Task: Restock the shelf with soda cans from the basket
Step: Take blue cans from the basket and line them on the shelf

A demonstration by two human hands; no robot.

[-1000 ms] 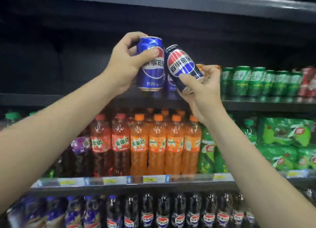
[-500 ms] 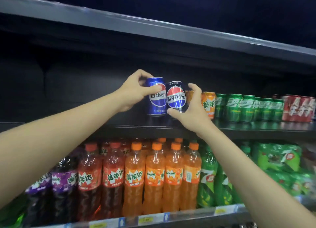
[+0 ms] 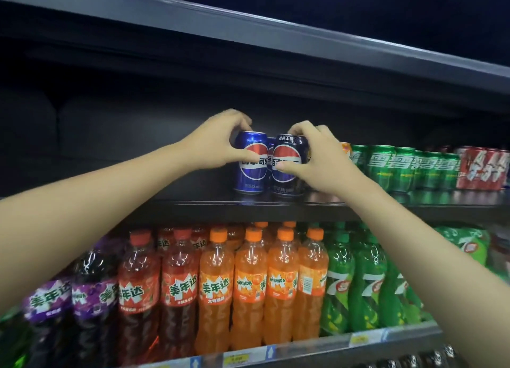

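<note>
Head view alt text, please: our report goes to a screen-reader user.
Two hands set two Pepsi cans upright on a dark shelf: the left hand grips a blue can, the right hand a darker can. Green cans stand right; bottles fill the shelf below.

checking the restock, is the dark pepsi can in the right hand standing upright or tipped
Upright: the dark can stands with its base on the shelf, beside the blue can, gripped by the right hand.

Dark upper shelf (image 3: 358, 202) carrying, left to right, a blue cola can (image 3: 249, 171) and a dark cola can (image 3: 287, 171) standing upright side by side, an orange can (image 3: 345, 149), a row of green cans (image 3: 400, 169) and red cans (image 3: 480, 171). Lower shelf (image 3: 303, 349) carrying purple, red, orange (image 3: 248, 290) and green bottles.
</note>
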